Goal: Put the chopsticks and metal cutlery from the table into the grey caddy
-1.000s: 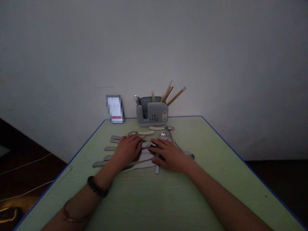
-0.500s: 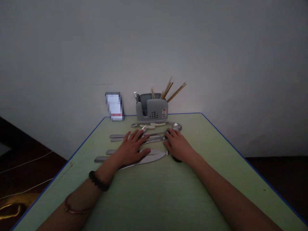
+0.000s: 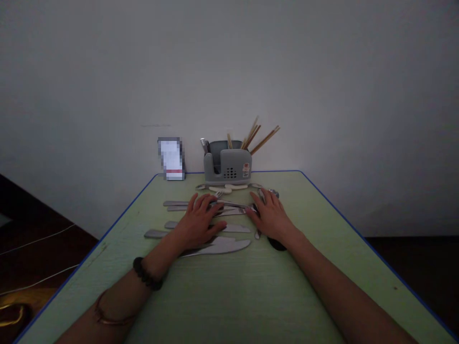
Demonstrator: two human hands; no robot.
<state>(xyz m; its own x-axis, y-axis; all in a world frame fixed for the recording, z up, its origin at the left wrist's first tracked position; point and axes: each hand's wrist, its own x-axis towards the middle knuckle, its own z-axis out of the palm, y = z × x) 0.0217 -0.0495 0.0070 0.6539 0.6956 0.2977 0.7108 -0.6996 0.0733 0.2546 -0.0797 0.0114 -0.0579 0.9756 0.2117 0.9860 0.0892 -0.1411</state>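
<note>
My left hand [image 3: 196, 220] lies palm down with spread fingers across several metal knives. The broad knife blade [image 3: 229, 246] shows below its thumb, and a narrower knife [image 3: 236, 228] shows just above that blade. A fork [image 3: 223, 193] has its tines by the left fingertips. My right hand [image 3: 272, 217] is open, palm down over other cutlery, its fingers apart. Beyond those fingers a shiny spoon bowl [image 3: 274, 193] shows in part, and a black rounded piece [image 3: 277, 244] sticks out under the wrist. The right palm hides whatever joins them.
Behind the cutlery stands a grey utensil holder [image 3: 234, 167] with chopsticks [image 3: 265, 140] leaning out. Small spoons with white handles [image 3: 236, 187] lie before it. A phone [image 3: 172, 158] leans on the wall at the left. Blue edging borders the green table [image 3: 233, 301].
My right hand has slid a little to the right, and the spoon bowl and black piece have shifted that way too. The knives under my left hand have moved slightly right.
</note>
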